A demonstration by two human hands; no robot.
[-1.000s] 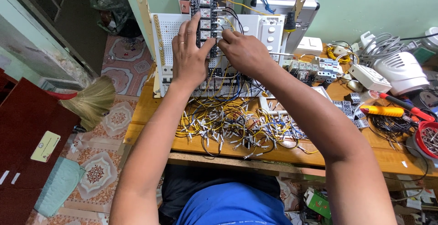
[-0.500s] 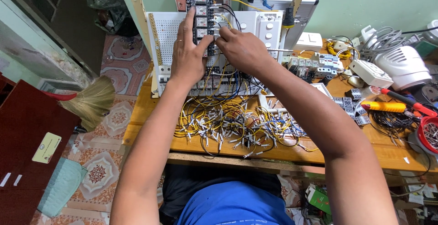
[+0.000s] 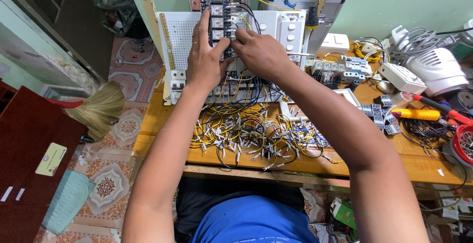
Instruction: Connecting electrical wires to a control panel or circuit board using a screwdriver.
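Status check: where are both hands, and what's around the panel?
Left hand flat on relay column, fingers spread. Right hand pinching at wires beside it; grip unclear. Loose wires heaped on bench below panel.

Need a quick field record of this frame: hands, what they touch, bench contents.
left hand: flat against the column of relay blocks, fingers up
right hand: fingertips pinched at the blocks' right edge, where wires attach
panel: white perforated board, tilted upright on the wooden bench
loose wires: yellow, blue and black tangle with white ends, in front of the panel
right of bench: yellow-handled tool, white fan
floor, left: broom
grip: whether either hand holds anything, unclear
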